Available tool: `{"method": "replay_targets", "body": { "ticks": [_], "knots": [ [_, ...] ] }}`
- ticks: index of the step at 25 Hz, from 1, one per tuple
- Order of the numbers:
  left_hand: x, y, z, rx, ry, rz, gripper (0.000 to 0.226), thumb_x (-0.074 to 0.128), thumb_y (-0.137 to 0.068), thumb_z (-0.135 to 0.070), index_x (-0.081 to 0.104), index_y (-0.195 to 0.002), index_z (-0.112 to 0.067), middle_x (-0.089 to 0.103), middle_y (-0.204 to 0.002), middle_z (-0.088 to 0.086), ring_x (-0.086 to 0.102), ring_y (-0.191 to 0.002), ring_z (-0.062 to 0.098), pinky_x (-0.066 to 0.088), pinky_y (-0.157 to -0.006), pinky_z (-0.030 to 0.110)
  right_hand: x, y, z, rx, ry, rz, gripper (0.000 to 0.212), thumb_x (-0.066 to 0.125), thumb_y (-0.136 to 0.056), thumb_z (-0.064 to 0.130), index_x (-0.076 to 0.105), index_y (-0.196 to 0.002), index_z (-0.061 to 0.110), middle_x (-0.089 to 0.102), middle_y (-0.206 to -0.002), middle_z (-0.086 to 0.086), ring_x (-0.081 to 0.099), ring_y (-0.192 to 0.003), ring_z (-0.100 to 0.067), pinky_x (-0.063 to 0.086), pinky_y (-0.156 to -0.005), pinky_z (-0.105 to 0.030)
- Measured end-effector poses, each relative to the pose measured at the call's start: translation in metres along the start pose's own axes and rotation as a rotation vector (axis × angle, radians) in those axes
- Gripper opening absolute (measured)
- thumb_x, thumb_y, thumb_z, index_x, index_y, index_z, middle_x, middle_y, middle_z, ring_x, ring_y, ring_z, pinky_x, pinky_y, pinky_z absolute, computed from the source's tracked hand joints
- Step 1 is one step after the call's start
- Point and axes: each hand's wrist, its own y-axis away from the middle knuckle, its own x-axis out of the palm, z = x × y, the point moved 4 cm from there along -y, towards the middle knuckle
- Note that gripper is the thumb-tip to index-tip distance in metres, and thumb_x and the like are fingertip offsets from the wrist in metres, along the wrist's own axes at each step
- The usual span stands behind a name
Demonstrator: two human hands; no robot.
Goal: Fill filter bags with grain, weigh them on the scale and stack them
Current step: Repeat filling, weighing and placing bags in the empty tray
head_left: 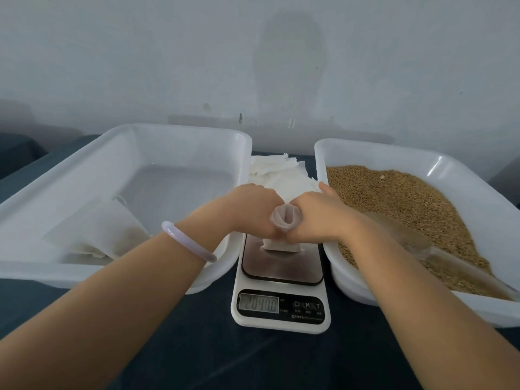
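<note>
Now we angle both forearms inward above the worktop, knuckles up. Our left hand and right hand each have a curled grip pinching the open mouth of the filter bag, whose base rests on the scale.

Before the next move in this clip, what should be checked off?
1. Bag stands on scale: ok.
2. Bag mouth closed: not ok, it gapes.
3. Hands clear for weighing: not ok, left hand and right hand grip the bag.
4. Display legible: cannot tell, digits blurred.
5. Room in left tray: ok, filled bags lie only in its near corner.
6. Scoop in grain: ok.
</note>
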Motion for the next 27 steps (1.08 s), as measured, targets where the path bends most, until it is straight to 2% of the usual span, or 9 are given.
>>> {"method": "replay_targets", "body": {
  "ticks": [4, 6, 8, 10, 13, 16, 19, 22, 27],
  "knots": [
    [-0.004, 0.001, 0.001, -0.020, 0.097, -0.054, 0.024, 0.054, -0.080, -0.039, 0.051, -0.073, -0.015, 0.061, -0.074, -0.001, 0.055, -0.070, 0.021, 0.036, -0.056, 0.026, -0.002, 0.000, -0.001, 0.025, -0.055, -0.005, 0.023, 0.066, -0.071, 0.038, 0.057, -0.082, 0.021, 0.060, -0.079, 0.007, 0.055, -0.087, -0.012, 0.017, -0.107, -0.033],
    [-0.005, 0.003, 0.002, -0.039, 0.166, -0.067, 0.026, 0.052, -0.077, -0.041, 0.046, -0.067, -0.019, 0.059, -0.071, -0.003, 0.055, -0.071, 0.020, 0.038, -0.055, 0.026, -0.007, 0.005, -0.002, 0.032, -0.152, -0.018, 0.023, 0.067, -0.072, 0.032, 0.048, -0.076, 0.020, 0.053, -0.075, 0.008, 0.049, -0.080, -0.007, 0.021, -0.099, -0.030],
    [-0.007, 0.005, 0.002, -0.053, 0.223, -0.071, 0.025, 0.055, -0.076, -0.039, 0.042, -0.063, -0.022, 0.055, -0.068, -0.006, 0.055, -0.074, 0.021, 0.040, -0.058, 0.028, -0.012, 0.009, -0.001, 0.037, -0.221, -0.026, 0.028, 0.068, -0.073, 0.028, 0.041, -0.071, 0.021, 0.046, -0.072, 0.008, 0.039, -0.072, -0.001, 0.021, -0.083, -0.028],
    [-0.008, 0.007, 0.002, -0.063, 0.261, -0.071, 0.023, 0.050, -0.068, -0.044, 0.042, -0.063, -0.023, 0.055, -0.068, -0.007, 0.056, -0.074, 0.020, 0.042, -0.061, 0.029, -0.015, 0.012, 0.000, 0.036, -0.259, -0.028, 0.029, 0.069, -0.073, 0.026, 0.041, -0.070, 0.022, 0.045, -0.072, 0.008, 0.036, -0.071, 0.001, 0.019, -0.079, -0.026],
    [-0.009, 0.009, 0.003, -0.059, 0.303, -0.076, 0.025, 0.044, -0.059, -0.045, 0.047, -0.065, -0.021, 0.057, -0.068, -0.005, 0.057, -0.074, 0.021, 0.044, -0.064, 0.031, -0.015, 0.014, 0.001, 0.038, -0.283, -0.008, 0.027, 0.071, -0.073, 0.027, 0.044, -0.073, 0.022, 0.047, -0.074, 0.009, 0.037, -0.072, 0.002, 0.023, -0.083, -0.027],
    [-0.009, 0.009, 0.004, -0.057, 0.314, -0.079, 0.032, 0.046, -0.058, -0.045, 0.054, -0.071, -0.017, 0.057, -0.066, -0.005, 0.057, -0.073, 0.020, 0.044, -0.063, 0.030, -0.014, 0.013, -0.001, 0.035, -0.270, -0.001, 0.026, 0.073, -0.073, 0.029, 0.049, -0.080, 0.021, 0.049, -0.075, 0.011, 0.040, -0.074, 0.000, 0.023, -0.098, -0.029],
    [-0.009, 0.008, 0.004, -0.056, 0.309, -0.061, 0.031, 0.046, -0.058, -0.045, 0.054, -0.070, -0.018, 0.054, -0.063, -0.007, 0.055, -0.070, 0.019, 0.041, -0.060, 0.027, -0.014, 0.014, -0.001, 0.036, -0.265, -0.009, 0.029, 0.075, -0.072, 0.032, 0.053, -0.086, 0.021, 0.047, -0.075, 0.013, 0.035, -0.072, 0.006, 0.023, -0.096, -0.028],
    [-0.008, 0.008, 0.004, -0.050, 0.301, -0.061, 0.022, 0.048, -0.059, -0.045, 0.046, -0.061, -0.023, 0.051, -0.059, -0.008, 0.051, -0.065, 0.017, 0.037, -0.054, 0.025, -0.015, 0.015, 0.000, 0.044, -0.266, -0.021, 0.031, 0.076, -0.070, 0.033, 0.054, -0.086, 0.021, 0.047, -0.075, 0.014, 0.038, -0.074, 0.000, 0.023, -0.097, -0.028],
    [-0.007, 0.008, 0.005, -0.046, 0.295, -0.078, 0.026, 0.061, -0.072, -0.037, 0.044, -0.059, -0.023, 0.049, -0.057, -0.008, 0.047, -0.059, 0.014, 0.033, -0.051, 0.026, -0.014, 0.015, -0.001, 0.048, -0.279, -0.020, 0.033, 0.078, -0.068, 0.035, 0.054, -0.087, 0.022, 0.047, -0.076, 0.015, 0.034, -0.073, 0.007, 0.024, -0.096, -0.029]
  ]
}}
